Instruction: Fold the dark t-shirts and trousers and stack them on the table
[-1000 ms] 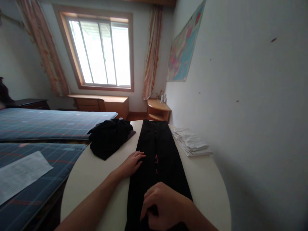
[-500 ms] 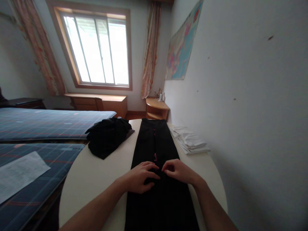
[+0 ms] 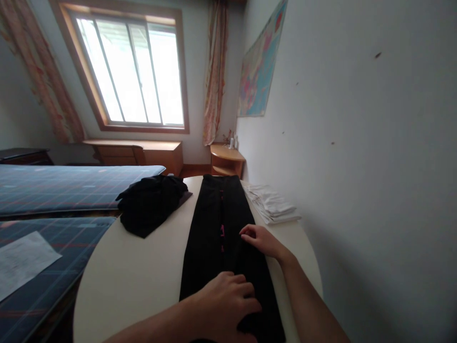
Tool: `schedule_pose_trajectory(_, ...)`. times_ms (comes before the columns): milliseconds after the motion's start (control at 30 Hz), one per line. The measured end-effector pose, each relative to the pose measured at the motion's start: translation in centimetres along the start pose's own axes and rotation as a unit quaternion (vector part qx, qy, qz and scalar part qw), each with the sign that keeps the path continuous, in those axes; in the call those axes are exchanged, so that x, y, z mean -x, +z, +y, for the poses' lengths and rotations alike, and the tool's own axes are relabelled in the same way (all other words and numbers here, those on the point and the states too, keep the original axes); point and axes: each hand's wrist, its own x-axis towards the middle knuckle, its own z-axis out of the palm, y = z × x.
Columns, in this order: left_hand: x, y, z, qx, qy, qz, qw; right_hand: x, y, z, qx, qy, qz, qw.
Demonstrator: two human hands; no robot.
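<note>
Item: paper sheet (image 3: 26,259), printed or written, illegible; on the near plaid mattress (image 3: 91,238), well to the left of my left grip.

Item: black cloth heap (image 3: 150,202), crumpled; beyond my left grip and to its left, on the table (image 3: 143,271).

Item: long black garment (image 3: 202,243), one, perhaps trousers; laid lengthwise on the table, under my left grip and running beyond both. Two panels side by side; small pinkish marks along the line between them, left of my right grip.

Item: my left grip (image 3: 228,302), low over the garment's near part. Fingers loosely curled, thumb apart from them, a gap between; I see no cloth pinched.

Item: my right grip (image 3: 262,240), farther out, at the garment's right side. Thumb and forefinger nearly together; whether cloth is caught between them, I cannot tell.

Item: white cloth stack (image 3: 274,205), folded; just beyond my right grip, apart from it.

Step in hand, my judgement: straightening the garment, its panels lying mostly flat.

Next move, my judgement: calls for a light touch along the right edge, near panel pressed flat by my left grip, without dragging the cloth askew.
</note>
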Motion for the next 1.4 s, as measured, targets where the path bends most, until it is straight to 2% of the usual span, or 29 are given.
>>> schedule_pose_trajectory(167,-1.5,0.5,2.0,-0.068,-0.024,-0.005,0.997,0.0,0.2,-0.1,-0.004,-0.001,0.001,1.0)
schedule_pose_trajectory(367,-3.7,1.5,3.7,-0.133,0.022,0.016,0.991,-0.2,0.0,0.1,-0.011,-0.007,0.016,1.0)
schedule_pose_trajectory(533,-4.8,3.5,4.6,-0.155,0.051,0.09,0.983,-0.2,-0.4,0.2,-0.004,-0.002,0.057,0.998)
schedule_pose_trajectory(700,-5.6,5.6,5.2,-0.167,0.037,0.132,0.976,-0.2,-0.6,0.4,0.007,0.002,0.053,0.999)
schedule_pose_trajectory(900,-6.2,6.4,5.5,-0.147,0.047,0.182,0.971,-0.2,-0.7,0.7,0.002,0.001,0.057,0.998)
schedule_pose_trajectory(1067,-6.2,6.3,5.3,-0.146,0.098,0.152,0.973,-0.2,-0.9,0.9,0.004,0.004,0.043,0.999)
schedule_pose_trajectory(1200,-5.5,5.4,5.3,-0.137,0.093,0.107,0.98,-0.1,-1.1,1.0,-0.003,0.004,0.047,0.999)
schedule_pose_trajectory(1300,-4.1,3.0,4.3,-0.079,0.129,0.051,0.987,-0.1,-1.1,0.9,0.001,0.006,0.04,0.999)
schedule_pose_trajectory(1367,-2.9,0.6,2.8,0.01,0.168,0.002,0.986,-0.1,-0.9,0.8,0.006,0.004,0.03,1.0)
schedule_pose_trajectory(1400,-2.3,-0.6,1.8,0.05,0.157,-0.015,0.986,-0.1,-0.9,0.7,0.007,0.001,0.026,1.0)
